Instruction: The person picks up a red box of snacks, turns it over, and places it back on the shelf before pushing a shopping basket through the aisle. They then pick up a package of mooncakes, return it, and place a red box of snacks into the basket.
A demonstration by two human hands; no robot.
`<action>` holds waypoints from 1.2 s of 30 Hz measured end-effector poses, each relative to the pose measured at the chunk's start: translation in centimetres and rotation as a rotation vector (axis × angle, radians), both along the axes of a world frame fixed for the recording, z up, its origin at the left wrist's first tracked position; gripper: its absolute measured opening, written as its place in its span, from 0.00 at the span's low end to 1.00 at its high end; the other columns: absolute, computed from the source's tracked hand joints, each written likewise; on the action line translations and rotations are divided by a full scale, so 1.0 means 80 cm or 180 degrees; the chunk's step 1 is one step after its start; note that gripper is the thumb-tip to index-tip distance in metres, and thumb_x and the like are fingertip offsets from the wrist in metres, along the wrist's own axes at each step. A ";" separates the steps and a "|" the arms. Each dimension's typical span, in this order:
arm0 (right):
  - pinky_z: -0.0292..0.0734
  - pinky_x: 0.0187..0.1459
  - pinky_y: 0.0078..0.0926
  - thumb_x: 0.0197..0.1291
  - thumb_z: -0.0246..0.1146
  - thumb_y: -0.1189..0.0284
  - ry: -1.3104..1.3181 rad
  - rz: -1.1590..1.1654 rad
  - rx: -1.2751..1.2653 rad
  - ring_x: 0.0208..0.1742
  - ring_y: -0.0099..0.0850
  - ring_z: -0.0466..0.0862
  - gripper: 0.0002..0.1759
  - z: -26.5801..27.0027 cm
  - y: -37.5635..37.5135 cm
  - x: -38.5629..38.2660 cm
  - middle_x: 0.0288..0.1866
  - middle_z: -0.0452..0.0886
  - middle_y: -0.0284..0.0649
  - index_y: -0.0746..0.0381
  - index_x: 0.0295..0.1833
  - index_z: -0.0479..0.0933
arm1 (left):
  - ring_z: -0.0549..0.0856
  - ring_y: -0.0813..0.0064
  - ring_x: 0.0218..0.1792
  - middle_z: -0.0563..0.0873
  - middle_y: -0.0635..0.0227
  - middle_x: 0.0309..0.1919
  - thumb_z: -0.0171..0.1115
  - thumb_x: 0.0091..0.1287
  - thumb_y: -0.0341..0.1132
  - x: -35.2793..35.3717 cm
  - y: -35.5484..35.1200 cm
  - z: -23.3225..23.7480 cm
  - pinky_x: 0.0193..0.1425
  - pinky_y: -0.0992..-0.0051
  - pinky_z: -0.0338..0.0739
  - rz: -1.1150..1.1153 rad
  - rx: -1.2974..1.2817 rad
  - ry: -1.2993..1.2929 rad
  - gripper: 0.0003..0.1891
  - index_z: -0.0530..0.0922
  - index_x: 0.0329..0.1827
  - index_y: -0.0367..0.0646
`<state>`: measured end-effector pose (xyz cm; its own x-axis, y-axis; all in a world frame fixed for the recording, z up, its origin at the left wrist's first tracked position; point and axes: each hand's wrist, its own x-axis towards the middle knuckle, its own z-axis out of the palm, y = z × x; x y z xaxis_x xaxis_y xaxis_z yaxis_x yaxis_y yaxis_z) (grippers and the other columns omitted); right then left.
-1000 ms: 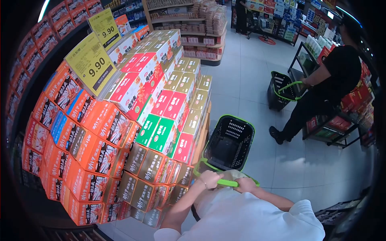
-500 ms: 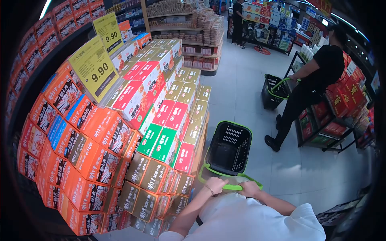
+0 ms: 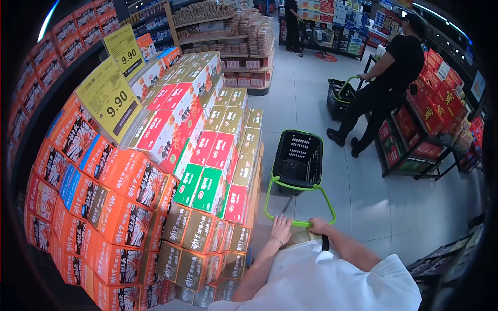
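Note:
A black rolling shopping basket [image 3: 297,173] stands on the floor ahead of me, with nothing visible in it. Its bright green handle [image 3: 268,199] is swung out toward my body. My right hand [image 3: 318,225] is closed around the near bar of that handle, at the right end. My left hand [image 3: 281,228], with a thin band at the wrist, is beside the bar's left part, fingers stretched out and holding nothing. Close on its left rises a stack of brown snack boxes [image 3: 194,232].
Green boxes [image 3: 199,189], red boxes [image 3: 210,149] and orange boxes [image 3: 127,223] fill the left display under yellow price signs [image 3: 109,98]. A person in black [image 3: 397,65] holds another basket [image 3: 340,96] beside a red gift display [image 3: 433,103]. Tiled aisle floor [image 3: 295,109] runs between.
The basket sits farther from my body, its handle more extended. My left hand has come off the handle and its fingers straightened. The person in black has shifted left in view.

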<state>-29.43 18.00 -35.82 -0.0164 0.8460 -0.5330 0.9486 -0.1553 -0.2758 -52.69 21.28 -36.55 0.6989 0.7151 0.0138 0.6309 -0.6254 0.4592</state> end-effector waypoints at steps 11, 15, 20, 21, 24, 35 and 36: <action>0.81 0.44 0.43 0.51 0.63 0.57 -0.0376 0.0150 -0.0002 0.40 0.45 0.86 0.15 0.046 0.054 0.007 0.36 0.86 0.44 0.54 0.39 0.84 | 0.52 0.60 0.78 0.56 0.53 0.76 0.61 0.59 0.34 -0.009 -0.009 0.026 0.80 0.51 0.43 0.0981 0.0436 -0.0543 0.41 0.55 0.77 0.40; 0.81 0.43 0.46 0.53 0.61 0.58 -0.0702 -0.0060 0.0475 0.41 0.47 0.86 0.13 0.044 0.059 0.011 0.37 0.86 0.45 0.53 0.37 0.84 | 0.53 0.51 0.77 0.56 0.46 0.75 0.62 0.57 0.36 -0.008 -0.014 0.008 0.79 0.50 0.45 0.1147 0.0217 -0.0789 0.42 0.54 0.76 0.37; 0.80 0.46 0.45 0.51 0.61 0.63 -0.0594 -0.0279 0.0488 0.44 0.46 0.85 0.11 0.058 0.064 0.017 0.39 0.86 0.46 0.56 0.36 0.84 | 0.56 0.47 0.75 0.59 0.43 0.73 0.64 0.57 0.39 -0.013 -0.025 -0.078 0.78 0.50 0.48 0.0846 -0.0370 -0.0332 0.35 0.67 0.68 0.37; 0.80 0.47 0.45 0.51 0.62 0.63 -0.0626 -0.0256 0.0372 0.44 0.46 0.85 0.11 0.056 0.067 0.022 0.39 0.86 0.46 0.55 0.37 0.84 | 0.62 0.46 0.72 0.65 0.43 0.69 0.66 0.56 0.40 -0.016 -0.032 -0.083 0.76 0.54 0.55 0.0855 -0.0607 -0.0348 0.32 0.71 0.64 0.36; 0.80 0.44 0.45 0.54 0.62 0.56 -0.0652 -0.0092 0.0379 0.41 0.46 0.86 0.14 0.028 0.059 0.022 0.37 0.86 0.44 0.53 0.37 0.84 | 0.74 0.48 0.63 0.77 0.45 0.59 0.68 0.56 0.41 -0.020 -0.044 -0.095 0.68 0.60 0.68 0.0855 -0.1767 -0.0410 0.28 0.77 0.58 0.36; 0.80 0.46 0.42 0.54 0.63 0.57 -0.0383 -0.0050 -0.0610 0.44 0.44 0.86 0.15 -0.068 0.019 -0.018 0.39 0.86 0.45 0.55 0.38 0.84 | 0.86 0.68 0.44 0.87 0.57 0.43 0.62 0.64 0.35 -0.050 -0.106 -0.278 0.48 0.72 0.81 0.2043 -0.3395 -0.1479 0.16 0.80 0.52 0.33; 0.79 0.48 0.43 0.54 0.63 0.59 -0.0312 -0.0328 -0.0669 0.46 0.44 0.85 0.13 -0.068 0.007 -0.025 0.41 0.86 0.45 0.56 0.39 0.84 | 0.86 0.69 0.42 0.87 0.57 0.42 0.60 0.65 0.32 -0.055 -0.117 -0.291 0.45 0.73 0.81 0.2127 -0.3386 -0.1367 0.14 0.79 0.51 0.33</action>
<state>-31.46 18.53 -41.27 0.1244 0.7110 -0.6921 0.9454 -0.2967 -0.1348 -57.05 11.91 -59.81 0.2916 0.7170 -0.6331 0.3571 0.5324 0.7675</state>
